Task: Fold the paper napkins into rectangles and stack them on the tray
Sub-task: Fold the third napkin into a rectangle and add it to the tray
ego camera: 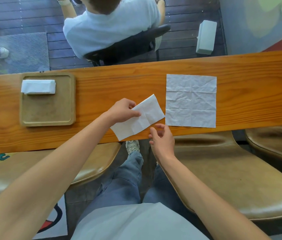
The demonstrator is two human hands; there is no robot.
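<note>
A half-folded white napkin (142,118) lies slanted on the wooden table near its front edge. My left hand (123,110) pinches its upper left edge between thumb and fingers. My right hand (161,137) hovers just below the napkin's right end, fingers apart and holding nothing. An unfolded square napkin (191,100) lies flat to the right. A brown square tray (48,108) sits at the left of the table, with a stack of folded napkins (39,86) in its far part.
The wooden table (119,80) is a narrow plank running left to right. Tan stools (223,170) stand under its near edge on both sides of my legs. Beyond the table another person sits on a dark chair (136,42).
</note>
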